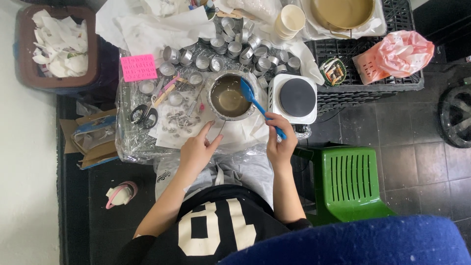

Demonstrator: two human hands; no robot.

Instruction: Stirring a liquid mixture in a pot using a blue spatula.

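Seen from above, a seated person works at a cluttered bench (pixel 132 147); the right hand (pixel 280 140) has its fingers closed around the handle of a blue spatula (pixel 258 105), whose blade rests on the rim of a small metal pot (pixel 229 96) holding brownish liquid; the left hand (pixel 197 149) has thumb and forefinger pinched on the pot's thin handle; behind the pot stand many empty small metal cups (pixel 235 47); a white hotplate (pixel 294 98) sits just right of it; scissors (pixel 144 115) lie left.
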